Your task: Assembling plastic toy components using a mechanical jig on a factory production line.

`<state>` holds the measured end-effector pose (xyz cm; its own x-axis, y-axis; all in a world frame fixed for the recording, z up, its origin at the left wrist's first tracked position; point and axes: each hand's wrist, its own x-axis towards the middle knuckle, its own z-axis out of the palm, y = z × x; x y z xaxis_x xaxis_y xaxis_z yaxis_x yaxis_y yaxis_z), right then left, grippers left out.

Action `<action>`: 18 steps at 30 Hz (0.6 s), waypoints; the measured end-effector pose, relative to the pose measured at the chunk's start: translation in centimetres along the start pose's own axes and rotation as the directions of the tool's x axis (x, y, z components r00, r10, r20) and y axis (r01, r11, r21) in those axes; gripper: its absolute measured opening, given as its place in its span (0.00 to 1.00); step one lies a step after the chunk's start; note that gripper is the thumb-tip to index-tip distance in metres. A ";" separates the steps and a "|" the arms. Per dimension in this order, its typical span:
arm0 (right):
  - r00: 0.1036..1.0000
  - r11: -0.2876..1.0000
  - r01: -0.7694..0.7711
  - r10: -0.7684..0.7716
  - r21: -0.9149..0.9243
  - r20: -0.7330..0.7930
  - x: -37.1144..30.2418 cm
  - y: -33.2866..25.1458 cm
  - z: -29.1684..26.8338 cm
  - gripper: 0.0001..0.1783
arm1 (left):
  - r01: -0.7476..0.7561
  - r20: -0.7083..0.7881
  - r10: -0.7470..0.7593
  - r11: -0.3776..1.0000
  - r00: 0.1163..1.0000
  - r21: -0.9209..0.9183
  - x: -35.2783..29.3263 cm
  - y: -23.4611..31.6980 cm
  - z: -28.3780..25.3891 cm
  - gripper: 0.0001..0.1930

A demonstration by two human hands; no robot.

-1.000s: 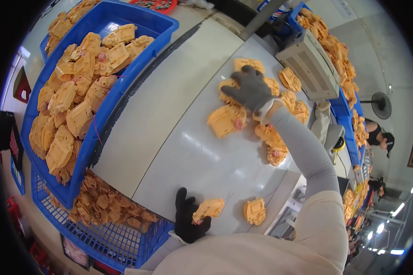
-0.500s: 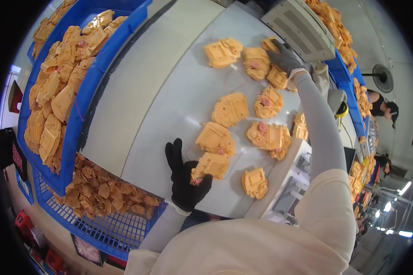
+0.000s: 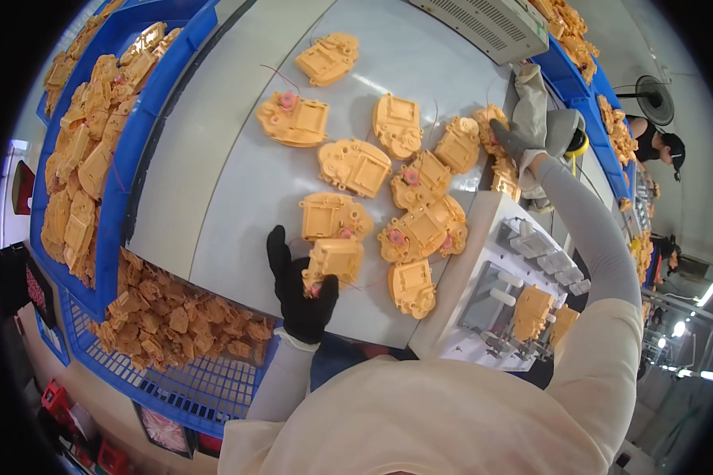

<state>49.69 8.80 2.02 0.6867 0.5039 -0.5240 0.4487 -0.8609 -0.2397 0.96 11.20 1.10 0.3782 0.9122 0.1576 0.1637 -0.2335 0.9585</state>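
Observation:
Orange plastic housings, several with small pink parts and thin wires, lie scattered over the grey tabletop (image 3: 242, 206). My left hand (image 3: 299, 297), in a black glove, is at the near left, with its thumb over the lower edge of a housing (image 3: 334, 260) and two fingers pointing away. My right hand (image 3: 516, 142), in a grey glove, reaches to the far right. Its fingers rest over the side of another housing (image 3: 487, 125) and partly hide it. Close below that hand is one more housing (image 3: 505, 177).
A white fixture (image 3: 471, 277) with metal clamps and an orange housing (image 3: 533, 311) stands to the right. Blue bins (image 3: 119, 261) and a blue basket (image 3: 162, 404) full of orange parts line the left. At the back is a vented metal box (image 3: 483, 24); a person (image 3: 657, 146) is far right.
The view has shifted, bringing more of the fixture into sight. My right hand has come nearer along the table's right side. My left hand stays at the same housing.

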 end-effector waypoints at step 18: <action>0.806 0.790 0.526 -0.581 -0.316 -0.111 -22.1 -12.4 -5.2 0.30 | 0.006 -0.104 -0.045 0.935 0.994 -0.354 -2.2 -5.1 0.5 0.31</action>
<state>31.95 8.71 20.85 0.3563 0.9143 -0.1926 0.8960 -0.3928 -0.2070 -0.20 10.24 -4.29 0.2740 0.9518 0.1380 -0.1673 -0.0942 0.9814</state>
